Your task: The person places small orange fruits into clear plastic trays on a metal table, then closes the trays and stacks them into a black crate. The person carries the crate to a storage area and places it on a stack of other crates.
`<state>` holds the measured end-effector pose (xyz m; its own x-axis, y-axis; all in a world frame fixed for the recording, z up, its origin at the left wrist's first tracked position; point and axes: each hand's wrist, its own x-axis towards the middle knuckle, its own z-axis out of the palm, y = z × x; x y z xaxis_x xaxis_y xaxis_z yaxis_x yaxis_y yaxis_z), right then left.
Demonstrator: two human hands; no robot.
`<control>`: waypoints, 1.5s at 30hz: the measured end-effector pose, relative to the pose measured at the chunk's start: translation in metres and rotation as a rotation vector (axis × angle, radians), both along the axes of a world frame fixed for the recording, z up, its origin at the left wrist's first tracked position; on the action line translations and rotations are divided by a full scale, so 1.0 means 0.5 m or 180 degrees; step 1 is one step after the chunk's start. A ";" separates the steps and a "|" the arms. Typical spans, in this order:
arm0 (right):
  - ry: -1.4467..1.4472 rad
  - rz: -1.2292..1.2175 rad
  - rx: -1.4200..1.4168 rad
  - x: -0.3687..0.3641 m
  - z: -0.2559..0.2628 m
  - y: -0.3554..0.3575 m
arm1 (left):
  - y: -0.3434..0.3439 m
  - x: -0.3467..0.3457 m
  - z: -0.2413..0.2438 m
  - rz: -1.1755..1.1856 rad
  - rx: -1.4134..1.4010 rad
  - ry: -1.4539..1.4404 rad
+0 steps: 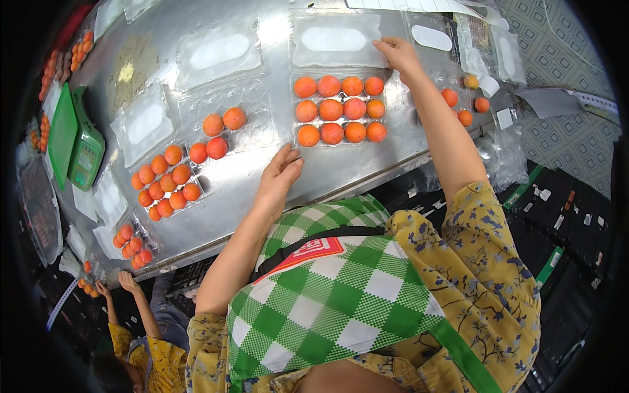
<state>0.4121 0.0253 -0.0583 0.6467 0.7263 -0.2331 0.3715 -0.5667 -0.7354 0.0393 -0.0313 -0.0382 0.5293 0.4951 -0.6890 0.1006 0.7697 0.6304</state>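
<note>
A clear plastic clamshell tray (339,140) lies before me, its compartments filled with rows of orange round fruit (331,109). Its lid (334,40), bearing a white oval label, is folded back beyond it. My right hand (399,55) touches the lid's right edge with thumb and fingertips. Left of the tray's near corner, my left hand (282,172) hovers or rests over the metal table, fingers slightly apart and holding nothing. Further left, another open clamshell (255,113) holds several fruit, and a fuller one (167,184) sits nearer the table edge.
A green scale (86,147) stands at the left of the metal table (236,196). At the right are more clamshells, loose fruit (482,104) and a white roll (489,86). A co-worker's hands (128,282) are at the lower left edge. Black crates (565,206) lie at right.
</note>
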 end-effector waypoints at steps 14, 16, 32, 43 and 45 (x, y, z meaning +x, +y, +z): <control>-0.0697 0.0812 0.1075 0.006 0.091 -0.067 | 0.116 0.103 0.129 -0.0424 0.3854 0.1391; -0.0841 0.0814 0.1344 -0.039 0.123 -0.080 | 0.168 0.152 0.129 0.0007 0.4008 0.1101; -0.1350 0.1990 0.0712 -0.099 0.115 -0.317 | 0.055 0.092 0.040 -0.1921 0.5421 0.1262; 0.1697 0.0227 -0.0604 -0.071 0.050 -0.270 | 0.023 0.084 0.017 -0.2115 0.5311 0.1372; 0.1984 0.0297 -0.0783 -0.056 0.045 -0.265 | 0.021 0.085 0.017 -0.2093 0.5323 0.1325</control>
